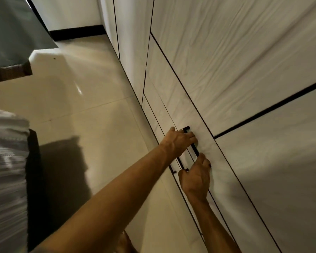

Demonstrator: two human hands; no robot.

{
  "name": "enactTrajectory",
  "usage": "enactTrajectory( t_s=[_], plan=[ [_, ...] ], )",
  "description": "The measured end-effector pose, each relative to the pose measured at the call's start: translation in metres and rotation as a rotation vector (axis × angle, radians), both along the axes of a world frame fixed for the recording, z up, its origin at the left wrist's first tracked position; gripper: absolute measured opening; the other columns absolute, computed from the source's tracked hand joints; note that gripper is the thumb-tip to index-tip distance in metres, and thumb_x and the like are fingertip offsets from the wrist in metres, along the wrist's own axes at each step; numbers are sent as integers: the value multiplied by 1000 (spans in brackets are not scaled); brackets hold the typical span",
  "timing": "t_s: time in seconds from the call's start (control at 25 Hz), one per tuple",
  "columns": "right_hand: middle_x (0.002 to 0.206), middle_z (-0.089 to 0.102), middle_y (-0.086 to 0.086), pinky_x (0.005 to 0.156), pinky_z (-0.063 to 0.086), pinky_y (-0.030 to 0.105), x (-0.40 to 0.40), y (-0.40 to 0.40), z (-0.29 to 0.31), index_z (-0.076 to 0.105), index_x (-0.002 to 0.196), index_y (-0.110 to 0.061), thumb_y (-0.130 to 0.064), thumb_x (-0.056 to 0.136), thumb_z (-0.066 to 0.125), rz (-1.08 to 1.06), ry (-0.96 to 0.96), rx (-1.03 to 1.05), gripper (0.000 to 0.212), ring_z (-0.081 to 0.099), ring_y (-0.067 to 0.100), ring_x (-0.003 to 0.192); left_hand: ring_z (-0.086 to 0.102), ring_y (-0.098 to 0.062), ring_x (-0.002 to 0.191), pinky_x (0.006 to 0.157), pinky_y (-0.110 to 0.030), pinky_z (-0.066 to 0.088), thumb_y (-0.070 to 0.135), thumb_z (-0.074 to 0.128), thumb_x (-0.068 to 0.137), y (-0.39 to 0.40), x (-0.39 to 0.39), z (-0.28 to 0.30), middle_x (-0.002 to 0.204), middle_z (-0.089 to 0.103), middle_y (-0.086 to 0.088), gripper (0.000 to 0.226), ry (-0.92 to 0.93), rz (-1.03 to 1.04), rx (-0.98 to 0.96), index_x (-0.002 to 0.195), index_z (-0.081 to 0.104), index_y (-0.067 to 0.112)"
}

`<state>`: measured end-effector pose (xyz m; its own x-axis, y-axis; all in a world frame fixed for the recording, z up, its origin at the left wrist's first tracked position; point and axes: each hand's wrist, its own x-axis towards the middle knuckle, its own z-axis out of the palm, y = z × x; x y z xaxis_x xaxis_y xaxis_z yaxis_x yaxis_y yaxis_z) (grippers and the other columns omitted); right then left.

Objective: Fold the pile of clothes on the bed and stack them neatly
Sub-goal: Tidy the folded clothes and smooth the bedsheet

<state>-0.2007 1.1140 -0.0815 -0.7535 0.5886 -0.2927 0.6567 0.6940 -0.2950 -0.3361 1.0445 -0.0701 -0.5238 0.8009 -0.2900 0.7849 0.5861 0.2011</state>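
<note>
No clothes pile is in view. I face a white wardrobe (235, 57) with thin black lines between its panels; the view is strongly tilted. Two slim black bar handles (193, 146) sit side by side on neighbouring doors. My left hand (178, 142) reaches in from the lower left, its fingers curled over the upper part of the handles. My right hand (196, 177) is just below it, fingers curled at the lower end of the right bar and thumb near the left bar's end. The doors look closed.
A bed corner with a grey-green sheet (13, 30) and a dark wooden frame (11, 72) is at the upper left. Glossy cream floor tiles (91, 99) lie between bed and wardrobe. My pale striped shirt (5, 170) fills the left edge.
</note>
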Motion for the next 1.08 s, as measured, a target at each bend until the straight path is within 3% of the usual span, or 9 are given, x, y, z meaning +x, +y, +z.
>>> enactTrajectory(
  t_s=[0.24, 0.36, 0.44, 0.56, 0.64, 0.72, 0.88, 0.96, 1.08],
  plan=[
    [173, 10, 10, 114, 37, 27, 11, -23, 41, 1, 166, -12, -25, 95, 65, 100, -177, -141, 97, 30, 25, 153, 50, -25, 129, 102, -46, 45, -6, 51, 93, -38, 17, -5, 165, 27, 7, 77, -118, 112, 83, 158, 31, 30],
    [173, 7, 13, 114, 41, 31, 19, -61, 47, -5, 165, -11, -26, 92, 62, 116, -234, -186, 100, 26, 29, 155, 50, -22, 130, 93, -39, 46, -6, 54, 84, -80, 22, -15, 169, 17, 12, 89, -127, 80, 43, 155, 25, 39],
    [170, 17, 19, 113, 46, 39, 24, -88, 57, 4, 165, -8, -26, 94, 61, 263, -283, -206, 92, 30, 35, 154, 49, -22, 134, 95, -40, 49, -4, 61, 78, -115, 28, -25, 170, 13, 13, 95, -115, 64, 9, 152, 25, 44],
    [161, 43, 12, 111, 42, 50, 39, -102, 83, 35, 160, -16, -28, 83, 70, 527, 10, -32, 85, 43, 34, 147, 46, -23, 144, 107, -44, 51, 4, 75, 76, -162, 41, -34, 167, 20, 18, 101, -88, 76, -29, 152, 27, 48],
    [170, 23, 14, 118, 33, 54, 50, -93, 86, 7, 166, -20, -29, 85, 66, 530, 54, 28, 101, 29, 37, 154, 45, -27, 145, 110, -49, 49, -1, 75, 70, -191, 50, -34, 166, 15, 23, 109, -101, 61, -68, 153, 23, 48],
    [172, 14, 14, 121, 36, 45, 62, -86, 71, -19, 158, -30, -31, 98, 63, 484, -88, -141, 102, 32, 34, 153, 48, -31, 143, 109, -53, 48, -8, 73, 65, -211, 58, -31, 163, 0, 31, 113, -87, 32, -92, 151, 25, 47],
    [173, 5, 8, 122, 30, 37, 71, -112, 49, -23, 152, -35, -37, 96, 72, 530, -114, -264, 110, 28, 30, 155, 67, -36, 121, 90, -53, 58, -1, 89, 48, -238, 71, -31, 151, 49, -5, 116, -42, 58, -211, 145, 38, 37],
    [174, 2, 8, 123, 29, 37, 79, -127, 49, -20, 155, -32, -37, 96, 73, 529, -113, -270, 111, 25, 31, 156, 64, -38, 124, 94, -54, 57, 4, 90, 58, -247, 81, -30, 155, 48, -12, 112, -78, 113, -217, 147, 31, 36],
    [173, 5, 10, 123, 33, 39, 86, -149, 53, -8, 162, -27, -28, 100, 65, 527, -81, -289, 95, 28, 31, 155, 45, -31, 143, 113, -46, 43, 10, 68, 90, -265, 98, -21, 172, 16, -7, 91, -99, 181, -197, 157, 14, 40]
  ],
)
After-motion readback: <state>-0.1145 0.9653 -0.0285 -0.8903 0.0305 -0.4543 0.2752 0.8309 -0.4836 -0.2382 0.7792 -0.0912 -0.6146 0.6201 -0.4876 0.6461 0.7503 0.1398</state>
